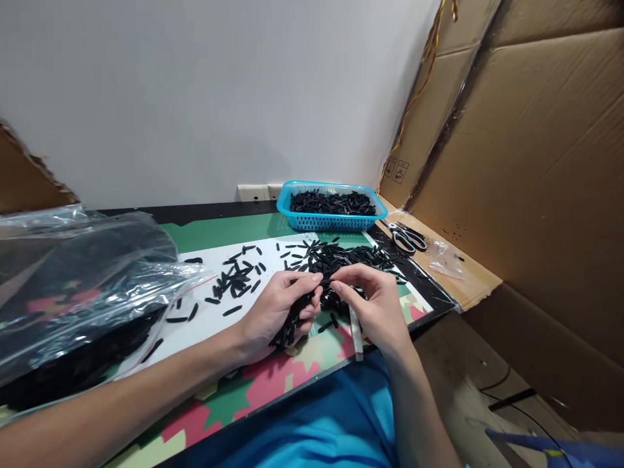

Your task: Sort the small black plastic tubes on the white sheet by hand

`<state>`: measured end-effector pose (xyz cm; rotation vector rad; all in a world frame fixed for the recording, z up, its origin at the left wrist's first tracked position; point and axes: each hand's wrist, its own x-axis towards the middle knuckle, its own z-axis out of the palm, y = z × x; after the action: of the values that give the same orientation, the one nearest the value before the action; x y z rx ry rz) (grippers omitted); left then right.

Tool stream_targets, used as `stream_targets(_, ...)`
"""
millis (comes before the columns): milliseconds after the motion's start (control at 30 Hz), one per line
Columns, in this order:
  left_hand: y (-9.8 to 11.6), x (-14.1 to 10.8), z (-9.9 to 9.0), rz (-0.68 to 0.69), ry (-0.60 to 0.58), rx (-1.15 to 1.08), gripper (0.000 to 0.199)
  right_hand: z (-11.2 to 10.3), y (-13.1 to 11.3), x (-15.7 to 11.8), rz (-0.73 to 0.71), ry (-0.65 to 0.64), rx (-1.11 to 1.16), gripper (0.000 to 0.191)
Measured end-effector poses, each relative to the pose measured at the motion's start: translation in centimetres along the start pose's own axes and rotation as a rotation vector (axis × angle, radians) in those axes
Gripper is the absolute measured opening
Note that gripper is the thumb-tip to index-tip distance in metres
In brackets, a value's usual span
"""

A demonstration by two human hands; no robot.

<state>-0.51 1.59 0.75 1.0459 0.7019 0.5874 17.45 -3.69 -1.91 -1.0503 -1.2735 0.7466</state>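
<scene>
My left hand (287, 309) is closed around a bunch of small black strips (291, 325), its thumb and forefinger pinched at the top. Right beside it, my right hand (373, 305) pinches a small black piece between thumb and forefinger, the two hands' fingertips nearly touching. A pile of black strips (341, 257) lies just behind the hands. More loose strips (236, 279) are scattered over the white sheet (195, 338) to the left. Below my right hand a narrow pale strip (356, 335) reaches the table's front edge.
A blue basket (331, 223) full of black strips stands at the back by the wall. Scissors (408, 238) and a small clear bag (446, 260) lie at the right, near cardboard (536, 162). Large clear plastic bags (88, 279) with black contents cover the left side.
</scene>
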Motion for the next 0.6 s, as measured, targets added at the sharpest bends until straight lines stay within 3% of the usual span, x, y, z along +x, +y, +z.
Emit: stream_targets(600,-0.22,-0.09,0.14,0.046,0.02,0.01,0.047,0.24,-0.43,-0.24,-0.004,0.006,-0.041,0.012)
